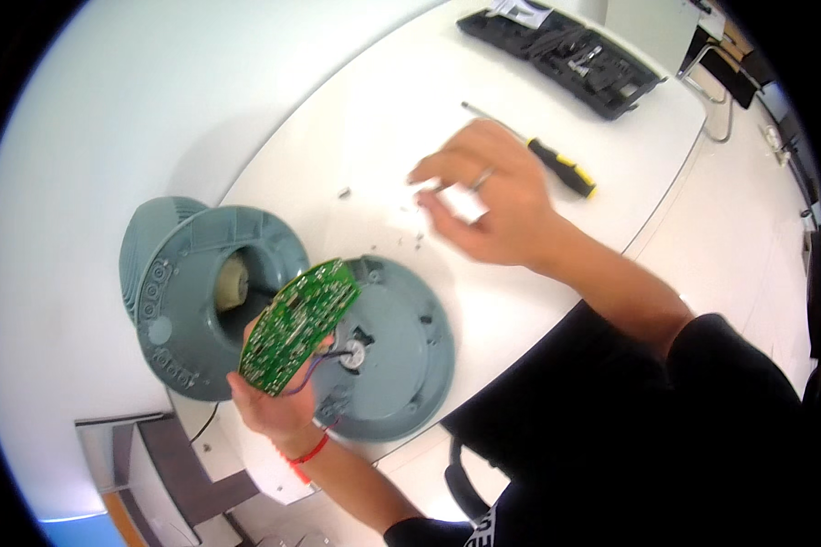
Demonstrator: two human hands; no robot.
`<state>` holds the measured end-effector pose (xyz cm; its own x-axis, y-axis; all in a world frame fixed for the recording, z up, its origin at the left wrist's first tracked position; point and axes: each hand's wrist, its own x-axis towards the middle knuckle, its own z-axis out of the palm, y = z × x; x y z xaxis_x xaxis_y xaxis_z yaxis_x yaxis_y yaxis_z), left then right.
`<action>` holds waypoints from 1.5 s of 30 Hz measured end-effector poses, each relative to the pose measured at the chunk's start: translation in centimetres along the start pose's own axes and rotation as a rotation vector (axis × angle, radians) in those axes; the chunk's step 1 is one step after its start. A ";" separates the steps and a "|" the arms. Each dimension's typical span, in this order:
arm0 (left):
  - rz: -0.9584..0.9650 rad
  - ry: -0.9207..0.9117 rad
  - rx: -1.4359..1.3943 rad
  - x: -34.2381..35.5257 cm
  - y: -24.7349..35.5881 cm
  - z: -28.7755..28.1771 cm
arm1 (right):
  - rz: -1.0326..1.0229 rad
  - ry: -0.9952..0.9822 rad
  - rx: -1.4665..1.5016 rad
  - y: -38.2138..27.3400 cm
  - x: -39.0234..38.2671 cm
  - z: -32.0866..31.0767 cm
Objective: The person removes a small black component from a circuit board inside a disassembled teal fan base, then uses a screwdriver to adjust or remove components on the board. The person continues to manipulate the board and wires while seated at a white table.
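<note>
in the head view, the left forearm slants up and leftward; the left hand [281, 417], thumb at the lower end and fingers behind, has its grip around a green circuit board [301, 326], tilted over the grey-blue round base [400, 319]. the right forearm reaches leftward above the surface [365, 123], the right hand [500, 196] curled, its grip pinching a blurred white piece [463, 202] near the screwdriver [563, 167].
</note>
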<state>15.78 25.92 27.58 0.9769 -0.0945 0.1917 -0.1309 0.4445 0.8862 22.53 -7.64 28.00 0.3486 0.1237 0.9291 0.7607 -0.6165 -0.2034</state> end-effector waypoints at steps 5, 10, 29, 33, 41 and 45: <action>-0.030 -0.056 0.030 0.1 0.5 0.3 | 0.490 -0.148 -0.461 2.0 -4.7 -6.8; -0.024 0.004 0.021 0.1 0.5 0.7 | 0.605 -0.306 -0.573 2.4 -7.6 -7.9; -0.047 -0.020 -0.010 0.5 0.5 0.3 | 0.702 -0.336 0.474 -7.4 -10.6 -7.8; -0.035 0.000 -0.036 0.1 0.5 0.2 | 0.588 -0.423 0.473 -7.5 -10.8 -7.4; -0.038 -0.032 -0.057 0.0 0.5 -0.1 | 0.626 -0.424 0.426 -7.4 -10.5 -7.0; -0.047 -0.048 -0.049 0.3 0.2 -0.1 | 0.657 -0.423 0.431 -7.6 -10.5 -6.9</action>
<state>16.03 26.05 27.74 0.9723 -0.1588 0.1715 -0.0754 0.4814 0.8732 9.35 -9.66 21.94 0.8950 0.1774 0.4092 0.4458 -0.3288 -0.8326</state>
